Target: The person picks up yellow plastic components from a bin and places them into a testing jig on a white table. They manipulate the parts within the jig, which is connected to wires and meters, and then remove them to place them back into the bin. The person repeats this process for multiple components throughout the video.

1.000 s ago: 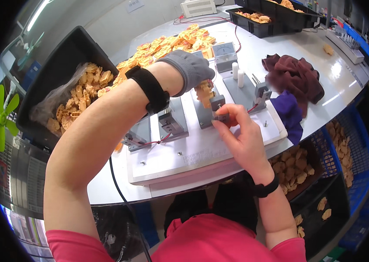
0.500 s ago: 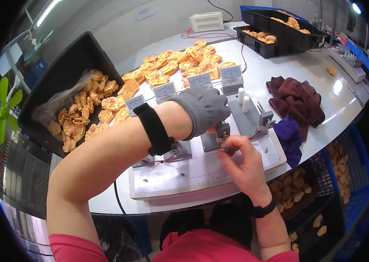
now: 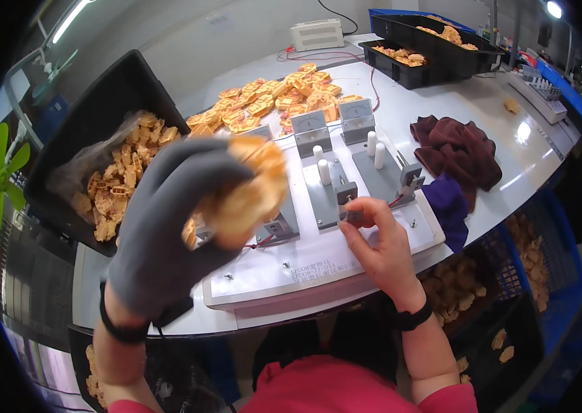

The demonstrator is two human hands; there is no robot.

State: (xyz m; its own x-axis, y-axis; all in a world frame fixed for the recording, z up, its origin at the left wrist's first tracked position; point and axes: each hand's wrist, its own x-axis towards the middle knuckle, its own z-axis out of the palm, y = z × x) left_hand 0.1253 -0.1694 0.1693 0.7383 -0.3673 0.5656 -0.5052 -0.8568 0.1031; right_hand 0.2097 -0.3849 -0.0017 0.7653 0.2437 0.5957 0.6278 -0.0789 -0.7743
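My left hand (image 3: 167, 206), in a grey glove, is raised over the left part of the bench and closed round an orange-tan moulded part (image 3: 256, 196), blurred by motion. Bare, my right hand (image 3: 380, 251) pinches the front end of the small dark block (image 3: 347, 194) on a grey test fixture (image 3: 325, 196); the fingertips partly hide what they grip. Two white pegs stand on that fixture, with no part on them. Behind it stands a panel meter (image 3: 310, 131). The neighbouring fixture (image 3: 373, 175) on the right has its own pegs and meter (image 3: 358, 118).
Many orange parts (image 3: 263, 100) lie heaped behind the meters. A black bin (image 3: 119, 89) of parts tilts at the left. Brown cloth (image 3: 460, 151) and purple cloth (image 3: 446, 210) lie at the right. Black trays (image 3: 435, 58) and a white power unit (image 3: 316, 34) stand at the back.
My left hand has come off the middle fixture and swung left, toward me, carrying the orange part. The fixture's pegs are now bare. My right hand stays at the small block.
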